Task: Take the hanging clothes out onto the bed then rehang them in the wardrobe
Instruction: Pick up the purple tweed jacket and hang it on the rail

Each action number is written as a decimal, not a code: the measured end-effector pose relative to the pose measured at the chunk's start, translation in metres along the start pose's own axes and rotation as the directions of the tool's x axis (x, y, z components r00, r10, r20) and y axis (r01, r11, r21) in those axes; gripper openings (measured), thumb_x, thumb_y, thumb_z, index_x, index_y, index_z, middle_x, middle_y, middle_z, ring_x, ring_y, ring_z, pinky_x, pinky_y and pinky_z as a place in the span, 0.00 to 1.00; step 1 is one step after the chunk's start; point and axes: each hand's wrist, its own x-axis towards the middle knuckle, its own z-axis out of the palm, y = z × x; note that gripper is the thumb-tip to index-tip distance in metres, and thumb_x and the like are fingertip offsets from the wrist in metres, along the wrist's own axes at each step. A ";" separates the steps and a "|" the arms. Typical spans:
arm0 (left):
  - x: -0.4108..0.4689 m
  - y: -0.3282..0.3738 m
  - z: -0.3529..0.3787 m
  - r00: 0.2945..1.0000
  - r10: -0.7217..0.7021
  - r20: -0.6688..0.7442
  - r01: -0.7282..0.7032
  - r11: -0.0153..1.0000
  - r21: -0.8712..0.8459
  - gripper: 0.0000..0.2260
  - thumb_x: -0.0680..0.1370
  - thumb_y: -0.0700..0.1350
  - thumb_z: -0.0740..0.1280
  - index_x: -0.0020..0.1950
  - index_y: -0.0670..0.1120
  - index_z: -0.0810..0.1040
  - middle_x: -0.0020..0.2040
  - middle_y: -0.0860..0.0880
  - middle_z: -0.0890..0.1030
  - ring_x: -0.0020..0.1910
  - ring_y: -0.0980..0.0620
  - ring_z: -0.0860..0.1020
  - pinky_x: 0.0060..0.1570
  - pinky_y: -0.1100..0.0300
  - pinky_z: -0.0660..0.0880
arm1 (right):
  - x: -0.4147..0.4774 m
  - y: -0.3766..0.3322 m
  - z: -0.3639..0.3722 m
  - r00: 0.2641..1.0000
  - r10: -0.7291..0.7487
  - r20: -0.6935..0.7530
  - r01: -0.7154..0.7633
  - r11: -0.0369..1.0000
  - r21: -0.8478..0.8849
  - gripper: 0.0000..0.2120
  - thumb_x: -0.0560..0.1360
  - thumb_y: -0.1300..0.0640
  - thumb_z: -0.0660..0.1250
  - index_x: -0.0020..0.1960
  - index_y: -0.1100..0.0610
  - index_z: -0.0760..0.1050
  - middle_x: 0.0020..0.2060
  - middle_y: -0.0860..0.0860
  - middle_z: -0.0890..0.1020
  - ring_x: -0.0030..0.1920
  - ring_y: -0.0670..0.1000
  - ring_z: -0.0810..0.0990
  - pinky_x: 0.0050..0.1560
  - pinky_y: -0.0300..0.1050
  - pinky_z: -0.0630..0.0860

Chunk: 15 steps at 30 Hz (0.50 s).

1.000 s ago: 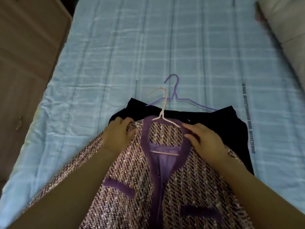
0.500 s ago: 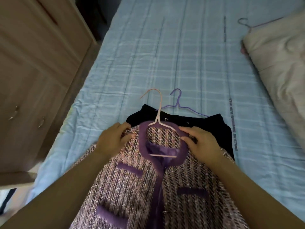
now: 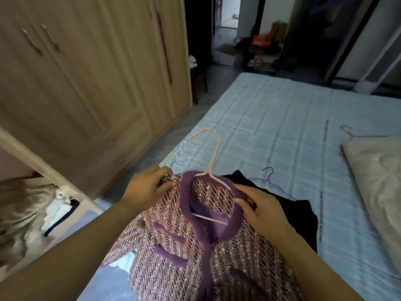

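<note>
A purple tweed jacket (image 3: 184,242) with a purple collar hangs on a pink wire hanger (image 3: 211,161), lifted off the blue bed (image 3: 271,127). My left hand (image 3: 147,187) grips the jacket's left shoulder. My right hand (image 3: 262,208) grips its right shoulder at the collar. Under and behind the jacket a black garment (image 3: 293,216) lies on the bed with a purple hanger (image 3: 271,179) sticking out of it. The wooden wardrobe (image 3: 86,79) stands at the left with its doors closed.
A beige garment (image 3: 377,181) on another purple hanger (image 3: 349,132) lies at the bed's right side. An open wooden compartment with crumpled clothes (image 3: 28,213) sits at the lower left. Beyond the bed a doorway shows boxes and shoes (image 3: 258,53).
Both hands have raised the jacket by its shoulders off the bed and swung it left toward the wardrobe. My view has lifted and turned left.
</note>
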 end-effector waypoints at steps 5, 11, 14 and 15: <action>-0.080 -0.049 -0.068 0.988 -0.076 -0.131 0.077 0.997 0.004 0.22 0.73 0.67 0.54 0.53 0.52 0.75 0.46 0.52 0.76 0.47 0.48 0.76 0.41 0.55 0.71 | 0.007 -0.095 0.029 0.987 -0.161 0.026 0.162 0.987 -0.019 0.18 0.74 0.49 0.65 0.62 0.53 0.76 0.54 0.48 0.82 0.52 0.46 0.80 0.52 0.36 0.73; -0.202 -0.117 -0.144 0.938 -0.230 -0.260 0.224 0.973 -0.051 0.21 0.72 0.67 0.55 0.51 0.53 0.72 0.43 0.53 0.71 0.41 0.52 0.71 0.39 0.57 0.67 | 0.003 -0.222 0.094 0.945 -0.323 0.057 0.325 0.945 -0.027 0.15 0.75 0.50 0.66 0.61 0.50 0.76 0.55 0.47 0.82 0.52 0.50 0.80 0.52 0.45 0.76; -0.261 -0.151 -0.176 0.904 -0.307 -0.297 0.317 0.948 -0.017 0.23 0.71 0.67 0.54 0.53 0.52 0.73 0.45 0.50 0.75 0.43 0.48 0.75 0.40 0.53 0.73 | -0.004 -0.276 0.133 0.932 -0.360 0.043 0.360 0.933 0.022 0.14 0.74 0.50 0.67 0.59 0.48 0.77 0.53 0.46 0.82 0.50 0.48 0.81 0.49 0.42 0.77; -0.278 -0.162 -0.185 0.894 -0.327 -0.305 0.343 0.939 -0.002 0.23 0.71 0.67 0.54 0.53 0.52 0.73 0.46 0.50 0.75 0.45 0.47 0.75 0.41 0.53 0.73 | -0.007 -0.293 0.148 0.929 -0.368 0.040 0.366 0.929 0.046 0.14 0.73 0.50 0.68 0.58 0.48 0.78 0.52 0.45 0.83 0.49 0.48 0.81 0.47 0.43 0.78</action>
